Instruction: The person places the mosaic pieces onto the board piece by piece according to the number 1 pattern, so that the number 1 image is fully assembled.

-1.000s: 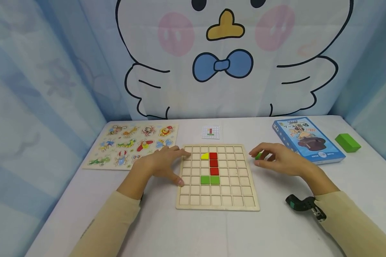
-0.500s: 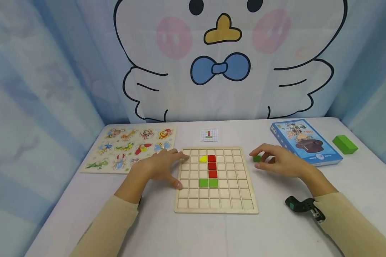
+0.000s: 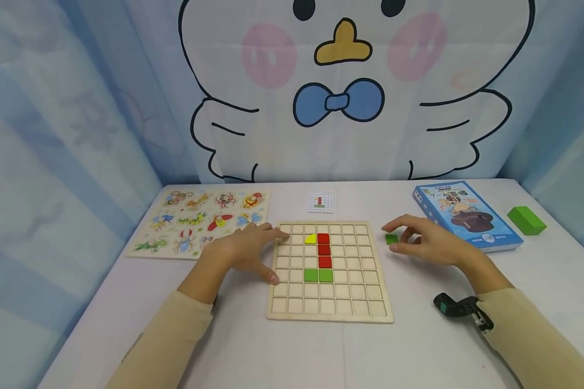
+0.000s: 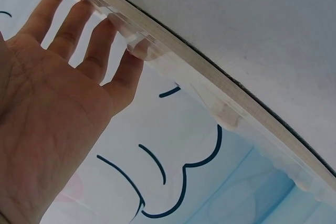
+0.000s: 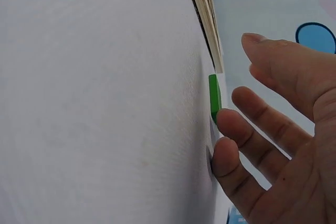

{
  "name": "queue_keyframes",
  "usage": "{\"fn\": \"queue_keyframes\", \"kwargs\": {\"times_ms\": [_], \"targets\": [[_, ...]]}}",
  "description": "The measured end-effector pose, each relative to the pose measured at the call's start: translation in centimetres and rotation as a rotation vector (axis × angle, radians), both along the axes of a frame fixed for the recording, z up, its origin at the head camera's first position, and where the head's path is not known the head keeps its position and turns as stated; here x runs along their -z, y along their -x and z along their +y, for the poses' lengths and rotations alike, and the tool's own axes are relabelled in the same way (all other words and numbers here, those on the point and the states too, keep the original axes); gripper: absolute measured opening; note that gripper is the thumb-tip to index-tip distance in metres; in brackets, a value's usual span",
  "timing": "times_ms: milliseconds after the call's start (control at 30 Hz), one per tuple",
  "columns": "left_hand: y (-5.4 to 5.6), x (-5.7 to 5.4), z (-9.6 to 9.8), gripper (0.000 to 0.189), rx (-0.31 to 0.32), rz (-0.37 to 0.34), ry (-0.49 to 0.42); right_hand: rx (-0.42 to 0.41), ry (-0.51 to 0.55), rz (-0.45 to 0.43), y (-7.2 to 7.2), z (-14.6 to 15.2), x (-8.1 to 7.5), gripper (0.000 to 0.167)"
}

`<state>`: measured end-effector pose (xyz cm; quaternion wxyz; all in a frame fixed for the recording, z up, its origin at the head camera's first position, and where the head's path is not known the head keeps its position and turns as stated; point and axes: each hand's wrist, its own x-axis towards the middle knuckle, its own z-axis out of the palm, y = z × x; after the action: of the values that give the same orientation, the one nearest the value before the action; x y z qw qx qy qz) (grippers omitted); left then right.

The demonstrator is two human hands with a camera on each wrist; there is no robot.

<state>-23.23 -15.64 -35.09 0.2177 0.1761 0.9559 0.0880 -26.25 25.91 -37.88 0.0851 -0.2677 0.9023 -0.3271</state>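
A square wooden grid board [image 3: 311, 307] lies mid-table in the head view. Set in its cells are a yellow piece [image 3: 311, 238] with a slanted corner, a column of red square tiles [image 3: 324, 249] and two green square tiles [image 3: 318, 275]. My left hand [image 3: 245, 248] rests at the board's left side, thumb and index finger spread along its edge. A loose green square tile [image 3: 391, 239] lies on the table right of the board. Over it hovers my right hand [image 3: 430, 241], thumb and index finger apart on either side; the right wrist view shows this tile [image 5: 214, 95] flat beside the fingertips.
A small pattern card [image 3: 319, 203] lies behind the board. To the left is a wooden puzzle board [image 3: 175, 246] with insect pictures. A blue box [image 3: 467, 215] and a green block [image 3: 526, 220] stand at the back right. A cartoon curtain [image 3: 340, 146] hangs behind the table.
My right hand has shifted slightly right and its fingers have parted, so more of the loose green tile shows. The left hand stays at the board's edge.
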Motion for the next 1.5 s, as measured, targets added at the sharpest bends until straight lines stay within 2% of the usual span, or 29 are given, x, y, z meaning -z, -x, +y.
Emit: {"fn": "queue_keyframes", "kwargs": {"times_ms": [233, 500, 1133, 1367, 1500], "targets": [[0.1, 0.4, 0.0, 0.1, -0.002, -0.017, 0.003, 0.02, -0.011, -0.01, -0.1, 0.3, 0.1, 0.045], [0.4, 0.7, -0.1, 0.099, 0.018, 0.0, 0.008, 0.029, -0.055, 0.006, -0.2, 0.1, 0.4, 0.044], [0.4, 0.4, -0.1, 0.099, 0.033, 0.016, 0.001, 0.028, -0.154, 0.096, -0.8, -0.3, -0.1, 0.034], [0.5, 0.0, 0.1, 0.1, 0.028, 0.008, 0.007, 0.04, -0.17, 0.075, -1.1, -0.4, -0.3, 0.029], [0.3, -0.1, 0.0, 0.099, 0.025, 0.004, 0.008, 0.009, -0.145, 0.065, -1.2, -0.7, -0.3, 0.03]]}}
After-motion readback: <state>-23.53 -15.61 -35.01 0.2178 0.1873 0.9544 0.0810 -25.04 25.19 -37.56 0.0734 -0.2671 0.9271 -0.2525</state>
